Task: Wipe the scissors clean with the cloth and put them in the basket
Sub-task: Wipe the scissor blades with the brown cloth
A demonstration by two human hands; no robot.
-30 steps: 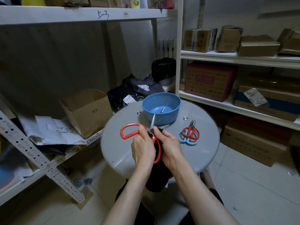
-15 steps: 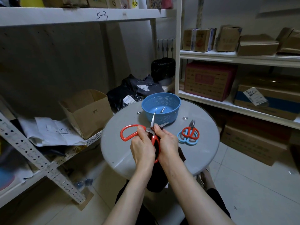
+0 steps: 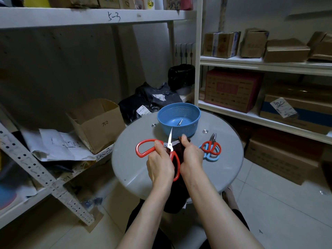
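Large red-handled scissors (image 3: 143, 148) are spread wide open above the round grey table (image 3: 129, 169). My left hand (image 3: 159, 166) grips them near the pivot, one blade pointing up toward the blue basket (image 3: 179, 112). My right hand (image 3: 190, 157) holds a dark cloth (image 3: 179, 150) wrapped over the other blade; the cloth hangs down past the table's front edge. Something small and metallic (image 3: 180, 122) lies inside the basket. To the right on the table lie a small red-handled pair of scissors (image 3: 212, 146) and a light blue-handled pair (image 3: 210, 157) beneath it.
White shelving holds cardboard boxes (image 3: 233, 88) on the right. An open carton (image 3: 97, 123) and loose papers (image 3: 59, 146) sit on the left shelf. Black bags (image 3: 152, 99) lie behind the table. The floor is tiled.
My right hand with the cloth has slid forward along the blade toward its tip, now covering it. My left hand keeps its hold on the scissors.
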